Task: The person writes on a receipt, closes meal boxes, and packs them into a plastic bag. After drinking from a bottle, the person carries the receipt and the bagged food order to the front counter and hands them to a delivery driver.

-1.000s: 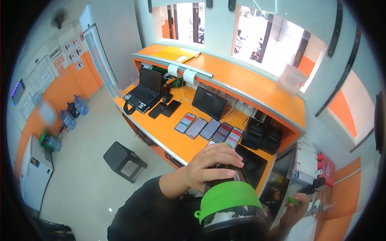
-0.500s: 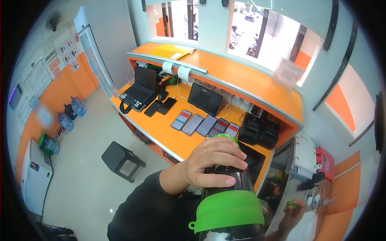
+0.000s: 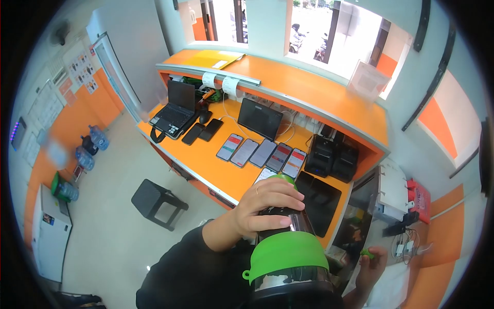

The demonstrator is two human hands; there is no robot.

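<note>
My left hand (image 3: 265,208) is wrapped over the upper side of a large dark tumbler (image 3: 303,274), with the thumb and fingers closed round it. The tumbler is held very close to the camera and has a wide green band (image 3: 288,253) with a small loop at its left. More green shows at its far end, beyond my fingers. At the lower right, my right hand (image 3: 371,270) pinches a small green piece (image 3: 367,253), perhaps a cap; its exact kind is unclear. The lower part of the tumbler runs out of view.
On the orange desk (image 3: 206,167) lie several phones (image 3: 263,153), a laptop (image 3: 177,110), a tablet (image 3: 260,118), a mouse (image 3: 205,117) and black printer-like machines (image 3: 320,154). A dark flat panel (image 3: 320,201) lies at the right end. A black stool (image 3: 158,201) stands on the floor.
The tumbler and my left hand have shifted slightly left, and more of the tumbler's near end shows. My right hand has risen a little, still with the green piece.
</note>
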